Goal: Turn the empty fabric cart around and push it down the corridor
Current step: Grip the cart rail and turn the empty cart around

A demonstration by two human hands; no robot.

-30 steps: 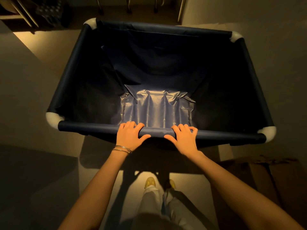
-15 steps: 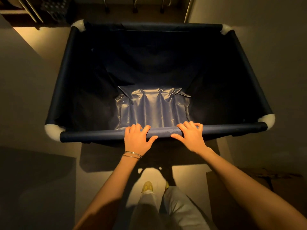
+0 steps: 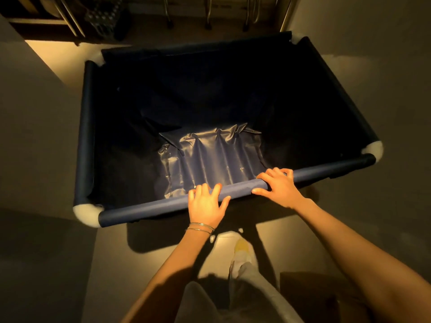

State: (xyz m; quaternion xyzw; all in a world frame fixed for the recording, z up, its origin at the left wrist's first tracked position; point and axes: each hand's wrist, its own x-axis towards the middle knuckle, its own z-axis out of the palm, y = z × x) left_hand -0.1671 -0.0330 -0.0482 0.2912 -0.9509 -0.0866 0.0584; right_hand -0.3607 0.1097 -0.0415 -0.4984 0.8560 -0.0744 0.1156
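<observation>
The cart is a deep rectangular bin of dark navy fabric stretched over a tube frame, with pale rounded caps at its four corners — the near-left cap and near-right cap catch the most light. It stands on the floor directly in front of the person, skewed in the view so its near rail climbs from lower left to upper right. Inside there is only the fabric itself: the walls fall into near-black shadow, while a wrinkled, shiny patch of the lining just beyond the rail reflects the warm light. The left hand lies over the rail near its middle, fingers draped forward over the top and thumb spread along the near side, with thin bracelets at the wrist. The right hand is just beside it further up the rail, fingers curled over the far side and thumb pressed to the near side — wrapped around the tube. The floor is smooth and pale, lit in a warm yellow pool under the person and dim elsewhere, with plain walls close on both sides. Beyond the far rail, thin metal legs and dark shelving stand in shadow. A light trouser leg and a yellow-toed shoe show below the arms.
</observation>
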